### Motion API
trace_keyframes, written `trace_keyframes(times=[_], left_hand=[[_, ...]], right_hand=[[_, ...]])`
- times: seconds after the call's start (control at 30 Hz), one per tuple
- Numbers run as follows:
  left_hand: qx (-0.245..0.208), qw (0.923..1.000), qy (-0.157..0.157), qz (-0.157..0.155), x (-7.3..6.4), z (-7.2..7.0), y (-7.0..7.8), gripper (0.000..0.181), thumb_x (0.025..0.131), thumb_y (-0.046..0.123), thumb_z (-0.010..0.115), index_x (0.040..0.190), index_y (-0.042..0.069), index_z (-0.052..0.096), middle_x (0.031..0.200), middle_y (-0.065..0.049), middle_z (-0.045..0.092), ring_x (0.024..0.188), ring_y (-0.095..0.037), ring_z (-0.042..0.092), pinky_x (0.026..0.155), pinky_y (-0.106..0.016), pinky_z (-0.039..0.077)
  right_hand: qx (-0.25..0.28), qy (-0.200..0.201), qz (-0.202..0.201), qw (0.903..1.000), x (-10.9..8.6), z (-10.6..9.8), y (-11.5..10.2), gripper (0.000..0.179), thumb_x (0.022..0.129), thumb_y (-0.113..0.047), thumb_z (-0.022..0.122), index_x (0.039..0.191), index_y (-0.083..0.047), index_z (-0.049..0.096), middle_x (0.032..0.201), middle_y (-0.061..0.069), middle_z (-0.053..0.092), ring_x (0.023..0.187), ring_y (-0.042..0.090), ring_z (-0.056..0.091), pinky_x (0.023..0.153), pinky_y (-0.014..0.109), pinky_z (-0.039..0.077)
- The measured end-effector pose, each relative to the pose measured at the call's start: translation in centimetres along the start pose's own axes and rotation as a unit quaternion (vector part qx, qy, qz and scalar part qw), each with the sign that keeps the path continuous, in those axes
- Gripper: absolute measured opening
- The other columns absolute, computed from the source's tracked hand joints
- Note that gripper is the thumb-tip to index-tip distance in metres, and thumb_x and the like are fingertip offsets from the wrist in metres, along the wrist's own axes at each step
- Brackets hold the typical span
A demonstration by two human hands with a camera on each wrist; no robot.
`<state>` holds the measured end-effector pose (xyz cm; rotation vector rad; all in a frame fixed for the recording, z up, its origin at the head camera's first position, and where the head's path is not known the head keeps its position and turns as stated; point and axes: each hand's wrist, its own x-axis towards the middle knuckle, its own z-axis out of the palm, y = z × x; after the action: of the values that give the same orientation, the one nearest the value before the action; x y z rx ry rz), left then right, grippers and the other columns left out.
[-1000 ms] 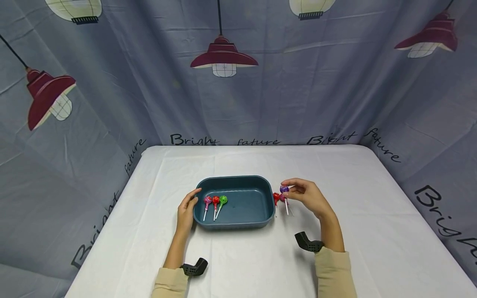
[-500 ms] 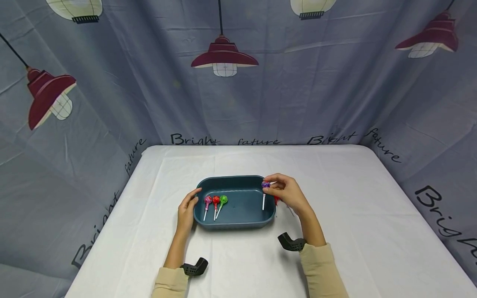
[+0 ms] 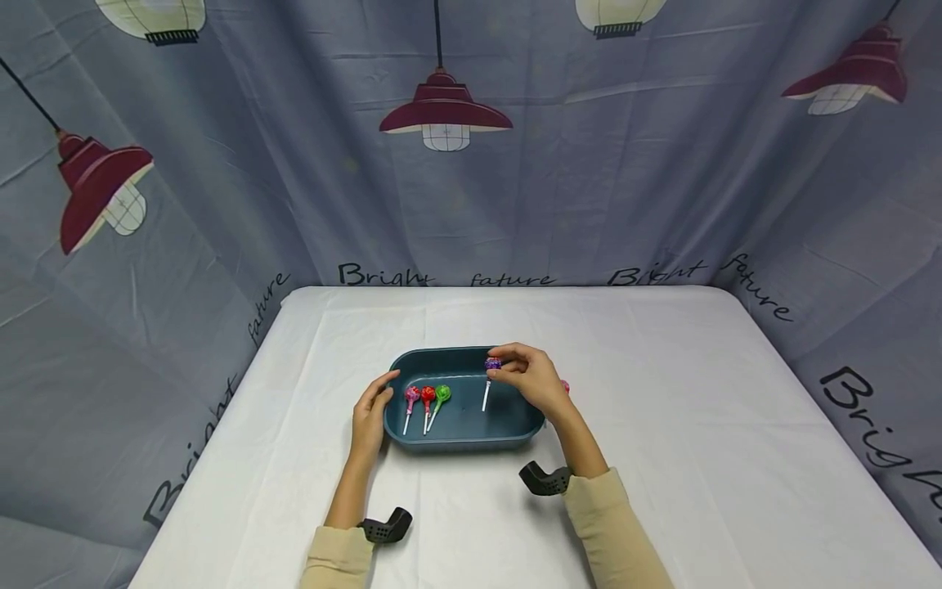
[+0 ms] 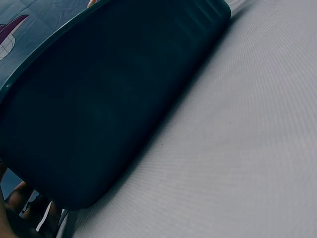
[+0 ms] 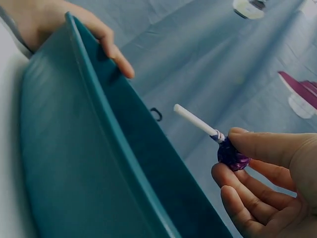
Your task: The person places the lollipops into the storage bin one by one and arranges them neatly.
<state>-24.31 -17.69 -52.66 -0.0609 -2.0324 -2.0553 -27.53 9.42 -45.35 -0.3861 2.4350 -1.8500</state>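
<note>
A dark teal rectangular tray [image 3: 459,446] stands on the white-covered table. My left hand [image 3: 368,421] holds its left end, with fingers over the rim in the right wrist view. My right hand [image 3: 533,380] is over the tray's right half, and its thumb and fingers pinch the head of a purple lollipop [image 5: 233,156]. The white stick points down in the head view. Inside the tray at left lie a pink lollipop [image 3: 412,394], a red lollipop [image 3: 428,394] and a green lollipop [image 3: 443,393], side by side with sticks toward me.
Right of the tray, a bit of a pinkish-red lollipop [image 3: 565,386] shows behind my right wrist. A white cloth [image 3: 662,343] covers the table. A grey-blue curtain [image 3: 589,188] printed with lamps hangs around its back and sides.
My right hand has carried the purple lollipop leftward, from beside the tray to over it. My left hand and the three lollipops in the tray have stayed put.
</note>
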Motion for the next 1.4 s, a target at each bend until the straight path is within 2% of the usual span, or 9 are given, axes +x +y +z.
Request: trace_keyframes(times=[0.13,0.27,0.33,0.57,0.63,0.77,1.03,1.17,1.4], left_hand=[[0.01,0.9999,-0.005,-0.004,-0.5,0.2,1.5,0.031,0.095,0.002,0.043,0.123,-0.003,0.056,0.131,-0.017,0.05,0.127,-0.022,0.037,0.101,-0.022,0.029],[0.015,0.9998,-0.005,-0.01,-0.5,0.2,1.7,0.032,0.095,0.002,0.043,0.123,-0.003,0.055,0.131,-0.016,0.05,0.127,-0.021,0.037,0.101,-0.022,0.029],[0.016,0.9999,-0.004,-0.004,-0.4,0.2,1.6,0.031,0.095,0.002,0.043,0.123,-0.004,0.055,0.131,-0.017,0.05,0.127,-0.022,0.038,0.101,-0.023,0.029],[0.001,0.9999,0.01,-0.005,0.4,-0.1,-1.3,0.03,0.095,0.006,0.046,0.121,0.005,0.06,0.129,-0.008,0.053,0.126,-0.016,0.039,0.103,-0.025,0.028],[0.007,0.9999,0.015,0.001,0.4,-0.1,-1.6,0.03,0.095,0.008,0.046,0.12,0.007,0.061,0.128,-0.007,0.054,0.125,-0.015,0.04,0.103,-0.025,0.029],[0.011,0.9997,0.019,0.011,0.4,-0.1,-1.7,0.03,0.094,0.009,0.046,0.12,0.009,0.062,0.127,-0.005,0.055,0.124,-0.015,0.041,0.103,-0.026,0.029],[0.012,0.9998,0.014,0.001,0.4,-0.1,-1.6,0.03,0.094,0.009,0.046,0.12,0.009,0.061,0.128,-0.005,0.054,0.125,-0.014,0.04,0.103,-0.027,0.029],[0.006,0.9999,0.012,0.001,0.4,-0.1,-1.6,0.03,0.094,0.007,0.046,0.121,0.008,0.061,0.128,-0.006,0.054,0.124,-0.015,0.041,0.103,-0.028,0.029],[0.009,0.9999,0.012,-0.002,0.4,-0.1,-1.3,0.03,0.094,0.007,0.046,0.12,0.012,0.062,0.127,-0.001,0.055,0.123,-0.009,0.041,0.103,-0.026,0.029]], right_hand=[[-0.019,-0.009,0.001,0.9998,0.5,1.0,0.0,0.034,0.08,-0.012,0.072,0.112,-0.004,0.065,0.101,0.007,0.065,0.083,0.021,0.061,0.077,0.032,0.051],[-0.033,-0.017,0.0,0.9993,1.0,2.0,-0.2,0.029,0.08,-0.01,0.071,0.108,-0.007,0.068,0.096,0.005,0.068,0.081,0.02,0.063,0.076,0.033,0.051],[-0.032,-0.021,0.0,0.9993,1.3,2.4,-0.2,0.027,0.08,-0.009,0.071,0.107,-0.007,0.068,0.094,0.005,0.068,0.08,0.019,0.063,0.076,0.034,0.051],[-0.032,-0.037,0.003,0.9988,2.0,3.5,0.2,0.029,0.08,-0.006,0.07,0.108,-0.002,0.067,0.096,0.008,0.068,0.079,0.017,0.064,0.075,0.035,0.051],[-0.041,-0.039,0.005,0.9984,2.1,3.7,0.4,0.029,0.079,-0.006,0.071,0.108,-0.001,0.067,0.097,0.008,0.068,0.078,0.016,0.064,0.074,0.033,0.051],[-0.059,-0.039,0.007,0.9975,2.4,4.3,0.9,0.028,0.079,-0.007,0.072,0.106,-0.002,0.067,0.096,0.007,0.068,0.077,0.015,0.064,0.072,0.032,0.051],[-0.107,-0.04,0.023,0.9932,2.8,5.0,1.6,0.024,0.078,-0.009,0.073,0.101,-0.009,0.07,0.09,0.002,0.068,0.073,0.012,0.061,0.07,0.032,0.048],[-0.114,-0.047,0.035,0.9918,2.8,5.2,1.7,0.024,0.077,-0.009,0.073,0.1,-0.009,0.07,0.087,0.002,0.067,0.073,0.012,0.06,0.07,0.031,0.048],[-0.131,-0.045,0.029,0.9899,3.0,5.4,1.8,0.023,0.075,-0.006,0.075,0.097,-0.007,0.071,0.087,0.003,0.067,0.075,0.013,0.06,0.067,0.028,0.049]])
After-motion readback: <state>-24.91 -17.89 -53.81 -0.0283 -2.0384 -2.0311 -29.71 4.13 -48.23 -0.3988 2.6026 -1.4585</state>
